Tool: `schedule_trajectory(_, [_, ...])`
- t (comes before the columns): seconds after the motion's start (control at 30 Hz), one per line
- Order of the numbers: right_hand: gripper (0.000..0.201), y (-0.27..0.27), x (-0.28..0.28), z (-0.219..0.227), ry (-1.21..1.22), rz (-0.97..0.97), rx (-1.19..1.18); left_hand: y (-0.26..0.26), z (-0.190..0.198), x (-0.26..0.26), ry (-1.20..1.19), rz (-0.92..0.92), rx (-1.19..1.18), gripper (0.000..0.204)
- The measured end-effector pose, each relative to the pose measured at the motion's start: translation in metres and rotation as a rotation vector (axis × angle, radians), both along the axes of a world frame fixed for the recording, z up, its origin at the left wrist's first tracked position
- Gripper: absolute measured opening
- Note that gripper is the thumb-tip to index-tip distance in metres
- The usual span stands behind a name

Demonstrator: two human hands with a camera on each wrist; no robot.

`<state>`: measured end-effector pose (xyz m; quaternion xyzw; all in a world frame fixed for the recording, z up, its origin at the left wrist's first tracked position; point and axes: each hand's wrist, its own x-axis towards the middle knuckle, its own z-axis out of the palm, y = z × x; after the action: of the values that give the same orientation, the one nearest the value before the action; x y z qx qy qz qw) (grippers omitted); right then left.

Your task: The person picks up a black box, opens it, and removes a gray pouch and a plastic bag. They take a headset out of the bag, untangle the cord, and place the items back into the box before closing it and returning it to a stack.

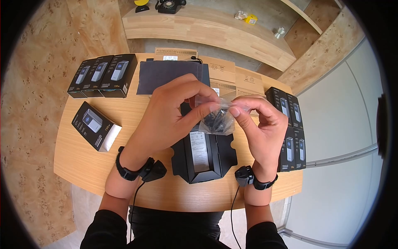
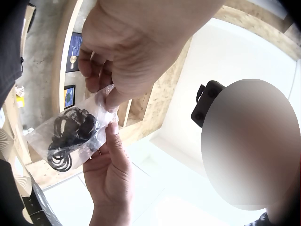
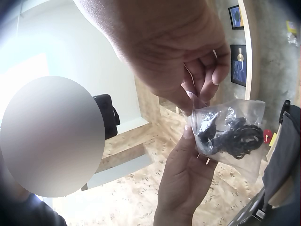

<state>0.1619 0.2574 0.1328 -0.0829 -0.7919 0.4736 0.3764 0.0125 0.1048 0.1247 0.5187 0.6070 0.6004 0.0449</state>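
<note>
Over the middle of the table, both hands hold a clear plastic bag (image 1: 225, 129) by its top edge. Inside it lies a coiled black cable (image 2: 70, 129), seen through the plastic in all views. My left hand (image 1: 168, 112) pinches the left part of the bag's mouth between thumb and fingers. Close beside it, my right hand (image 1: 265, 130) pinches the right part. The bag hangs below the fingertips, over an open black box (image 1: 202, 177) with its side flaps spread. A white printed panel (image 1: 200, 153) shows inside that box; its far end is hidden behind the bag and hands.
One black product box (image 1: 92, 124) lies at the left with a white end showing. Several upright boxes (image 1: 101, 74) stand behind it, and more boxes (image 1: 290, 137) line the right edge. At the back are brown cartons (image 1: 222, 68) and a dark flat sheet (image 1: 166, 74).
</note>
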Motion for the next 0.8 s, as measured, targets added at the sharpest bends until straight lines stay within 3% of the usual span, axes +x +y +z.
schedule_trajectory(0.8, [0.01,-0.0004,0.0001,-0.0001,-0.012,-0.001,0.052,0.0002,-0.0002,0.001,0.033,0.01,0.024,0.007])
